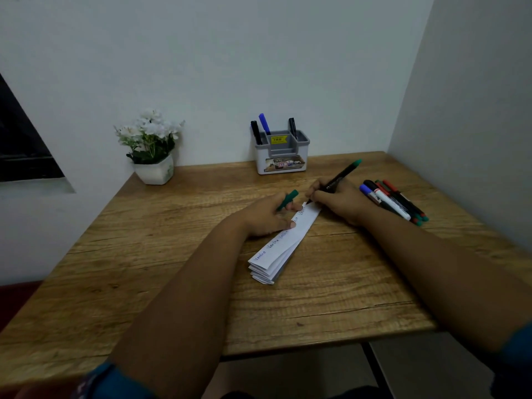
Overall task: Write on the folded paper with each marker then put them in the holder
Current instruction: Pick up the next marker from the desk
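I see my right hand (338, 200) pinching a black green-ended marker (339, 178), its tip on the far end of the long white folded paper (283, 241) lying mid wooden tabletop (144, 269). My left hand (266, 216) presses that paper while gripping the green cap (287, 199). Right of the paper lies a bundle of loose markers (393, 201); beyond it stands the grey-and-white plastic holder (280, 152).

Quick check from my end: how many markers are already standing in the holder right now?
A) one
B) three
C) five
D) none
B: three markers stand in the holder, two black and one blue, while the right hand writes with a green marker on the folded paper.
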